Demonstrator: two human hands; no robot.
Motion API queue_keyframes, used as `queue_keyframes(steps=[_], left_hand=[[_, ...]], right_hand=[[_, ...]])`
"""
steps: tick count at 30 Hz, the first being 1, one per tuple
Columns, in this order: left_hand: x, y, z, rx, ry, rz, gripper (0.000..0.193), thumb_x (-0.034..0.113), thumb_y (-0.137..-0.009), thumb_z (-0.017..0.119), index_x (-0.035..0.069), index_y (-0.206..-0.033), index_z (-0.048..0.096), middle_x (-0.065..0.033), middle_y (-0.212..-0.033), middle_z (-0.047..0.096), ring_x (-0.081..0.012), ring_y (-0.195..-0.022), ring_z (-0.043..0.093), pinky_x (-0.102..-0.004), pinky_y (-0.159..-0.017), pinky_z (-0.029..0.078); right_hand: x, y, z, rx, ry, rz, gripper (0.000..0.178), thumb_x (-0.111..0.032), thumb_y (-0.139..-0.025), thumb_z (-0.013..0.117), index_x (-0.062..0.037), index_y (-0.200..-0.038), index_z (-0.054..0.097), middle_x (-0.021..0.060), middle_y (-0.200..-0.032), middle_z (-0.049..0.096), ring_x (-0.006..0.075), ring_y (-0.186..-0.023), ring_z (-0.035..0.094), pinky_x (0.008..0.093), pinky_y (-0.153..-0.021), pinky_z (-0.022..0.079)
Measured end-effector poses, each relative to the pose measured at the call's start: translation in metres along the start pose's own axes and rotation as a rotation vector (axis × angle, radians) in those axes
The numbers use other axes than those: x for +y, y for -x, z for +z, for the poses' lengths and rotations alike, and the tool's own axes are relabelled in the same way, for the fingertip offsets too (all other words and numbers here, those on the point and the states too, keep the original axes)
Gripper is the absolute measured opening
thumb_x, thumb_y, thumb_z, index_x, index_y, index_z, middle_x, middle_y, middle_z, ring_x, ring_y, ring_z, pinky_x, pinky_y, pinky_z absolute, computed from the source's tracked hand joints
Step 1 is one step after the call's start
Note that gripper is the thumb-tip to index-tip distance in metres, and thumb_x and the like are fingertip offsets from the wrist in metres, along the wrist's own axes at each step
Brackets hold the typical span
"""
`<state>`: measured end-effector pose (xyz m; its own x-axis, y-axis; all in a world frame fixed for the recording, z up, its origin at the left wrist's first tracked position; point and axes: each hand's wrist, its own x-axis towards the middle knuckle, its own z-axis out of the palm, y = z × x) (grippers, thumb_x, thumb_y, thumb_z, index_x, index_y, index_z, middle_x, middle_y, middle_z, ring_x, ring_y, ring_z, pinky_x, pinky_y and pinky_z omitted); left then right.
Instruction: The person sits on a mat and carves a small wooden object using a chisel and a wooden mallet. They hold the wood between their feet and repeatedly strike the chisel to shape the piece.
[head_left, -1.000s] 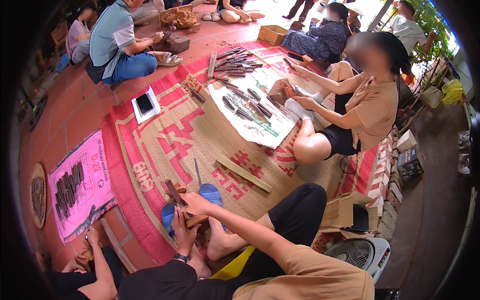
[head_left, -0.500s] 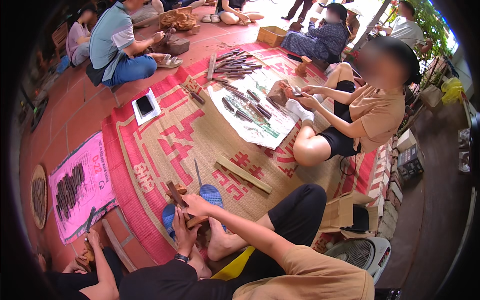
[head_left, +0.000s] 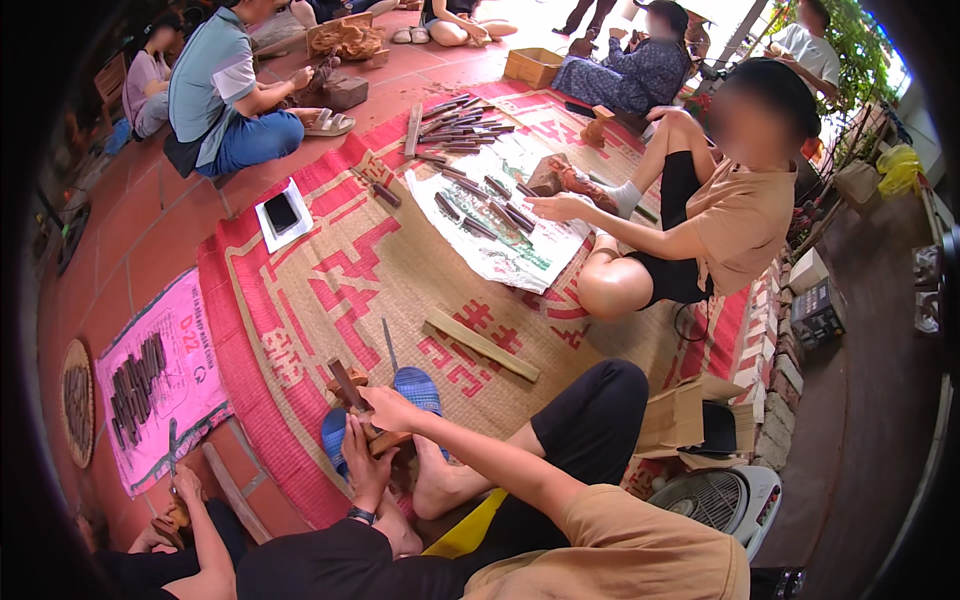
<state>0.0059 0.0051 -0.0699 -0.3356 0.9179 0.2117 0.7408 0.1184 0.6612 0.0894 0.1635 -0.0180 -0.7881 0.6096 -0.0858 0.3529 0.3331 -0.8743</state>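
Between my feet, in blue slippers, stands a carved brown wooden piece. A dark, flat bar slants up from it; its kind is unclear. My right hand is closed around the bar near the wood, its fingers wrapped. Below it, my left hand presses against the side of the piece and the bar's lower part, fingers bent round them. The bar's lower end is hidden by my hands. Just beyond lies a thin grey blade on the mat.
The patterned mat carries a pale wooden strip, a white sheet with dark tools, and a phone. At right a person works; another person's hands are at lower left. A fan and a cardboard box stand right.
My view has shifted slightly. My hands keep their hold on the bar and wood. The person at right has lowered their far hand away from the carving.
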Motion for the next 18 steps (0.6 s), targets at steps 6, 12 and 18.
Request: queue_keyframes(steps=[6, 12, 18], left_hand=[[-0.004, 0.002, 0.003, -0.004, -0.013, -0.003, 0.112, 0.021, -0.062, 0.088, 0.002, -0.151, 0.023, -0.0253, -0.152, 0.031, -0.0418, -0.135, 0.036, -0.0469, -0.11, 0.03], [-0.004, 0.001, 0.002, 0.0, -0.004, 0.008, 0.111, 0.019, -0.062, 0.088, 0.001, -0.151, 0.024, -0.0251, -0.152, 0.031, -0.0415, -0.135, 0.036, -0.0471, -0.11, 0.03], [0.0, 0.001, -0.001, -0.003, 0.003, -0.008, 0.11, 0.017, -0.061, 0.087, 0.002, -0.151, 0.025, -0.0246, -0.152, 0.032, -0.0409, -0.136, 0.036, -0.0472, -0.11, 0.029]], right_hand=[[0.006, 0.001, 0.001, -0.002, -0.025, -0.031, 0.04, -0.019, -0.08, 0.069, 0.0014, -0.113, 0.057, 0.0252, -0.092, 0.066, 0.0439, -0.091, 0.062, 0.0477, -0.077, 0.049], [-0.007, 0.004, -0.006, -0.018, -0.001, -0.035, 0.042, -0.019, -0.078, 0.071, 0.0009, -0.113, 0.057, 0.0254, -0.094, 0.066, 0.044, -0.092, 0.062, 0.048, -0.077, 0.049], [0.007, 0.003, 0.003, 0.001, 0.029, 0.002, 0.042, -0.019, -0.078, 0.07, -0.0004, -0.114, 0.057, 0.0246, -0.094, 0.066, 0.044, -0.092, 0.063, 0.0478, -0.079, 0.05]])
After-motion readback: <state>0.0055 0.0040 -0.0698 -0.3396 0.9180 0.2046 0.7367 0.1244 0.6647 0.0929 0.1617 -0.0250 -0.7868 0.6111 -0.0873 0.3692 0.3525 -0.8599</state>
